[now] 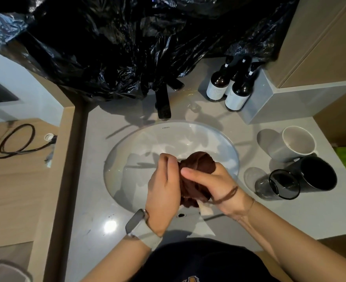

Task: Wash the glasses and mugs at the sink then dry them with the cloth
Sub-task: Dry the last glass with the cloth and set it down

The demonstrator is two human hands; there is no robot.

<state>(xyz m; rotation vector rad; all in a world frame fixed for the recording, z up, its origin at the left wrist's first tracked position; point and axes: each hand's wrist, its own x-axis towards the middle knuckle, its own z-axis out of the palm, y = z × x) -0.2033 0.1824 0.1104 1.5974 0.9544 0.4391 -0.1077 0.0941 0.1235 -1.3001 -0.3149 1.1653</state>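
At frame centre, over the sink [127, 159], the left hand [164, 188] and the right hand [214, 186] both grip a bunched brown cloth [198, 165]. The cloth may wrap something, but I cannot tell. At the right stand a white mug [290, 147], a black mug [316, 174] and a dark glass [280, 186]. Black plastic [127, 37] hides the upper frame.

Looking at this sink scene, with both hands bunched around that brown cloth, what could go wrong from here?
1. The glass stands close beside the black mug on the counter; a reaching right hand might knock them together.
2. The white mug and black mug look tipped or lying over, so either could roll.
3. The cloth wrung by the left hand may drip on the counter.
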